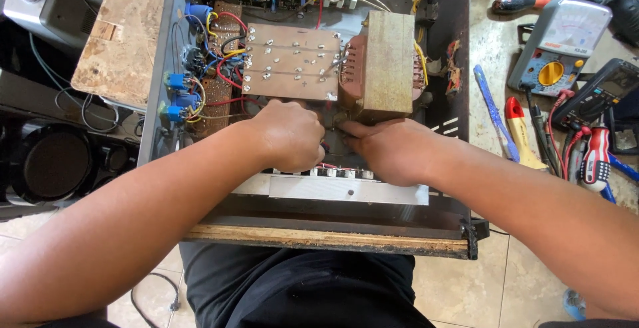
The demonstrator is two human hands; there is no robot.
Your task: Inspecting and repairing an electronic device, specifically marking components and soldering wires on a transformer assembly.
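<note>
An opened electronic chassis lies in front of me with its insides showing. My left hand is curled inside it, just below a brown circuit board dotted with solder joints. My right hand lies beside it, forefinger stretched toward the left hand at the foot of a large brown transformer. The fingertips of both hands meet over a dark spot with red wires; what they pinch is hidden. A metal heat-sink strip runs under both wrists.
Blue parts and coloured wires crowd the chassis's left wall. A chipboard panel leans at upper left, a black speaker sits at far left. On the right floor lie two multimeters, probes, screwdrivers, a yellow tool.
</note>
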